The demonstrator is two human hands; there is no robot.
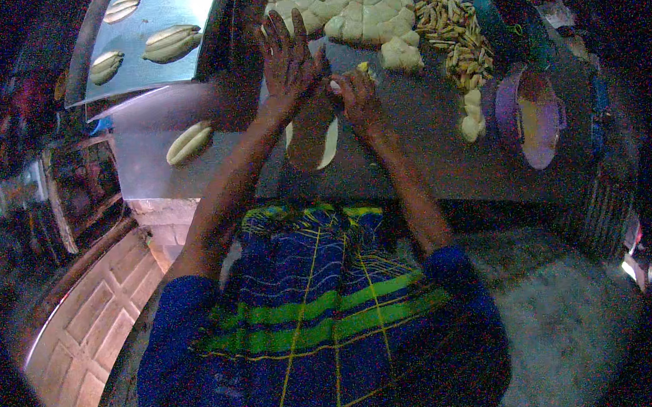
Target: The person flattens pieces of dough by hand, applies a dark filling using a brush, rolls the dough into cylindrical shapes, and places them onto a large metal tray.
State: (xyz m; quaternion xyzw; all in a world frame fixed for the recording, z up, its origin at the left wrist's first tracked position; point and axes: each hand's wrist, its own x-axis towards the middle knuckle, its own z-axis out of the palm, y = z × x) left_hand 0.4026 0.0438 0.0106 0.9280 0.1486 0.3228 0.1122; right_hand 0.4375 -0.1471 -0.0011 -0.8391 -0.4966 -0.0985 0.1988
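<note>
The left hand [290,70] spreads near a divided dough slab [368,21], while the right hand [357,96] curls, its grip unclear.

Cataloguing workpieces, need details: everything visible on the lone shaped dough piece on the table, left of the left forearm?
The shaped dough piece is pale cream, elongated and plump, narrowing at the ends, with a crease along its length. It looks soft and raw. It lies aslant on the grey table, far end toward the right, between the tray and the left forearm, apart from both. Only the table touches it. Its underside is hidden; image noise masks fine texture.
</note>
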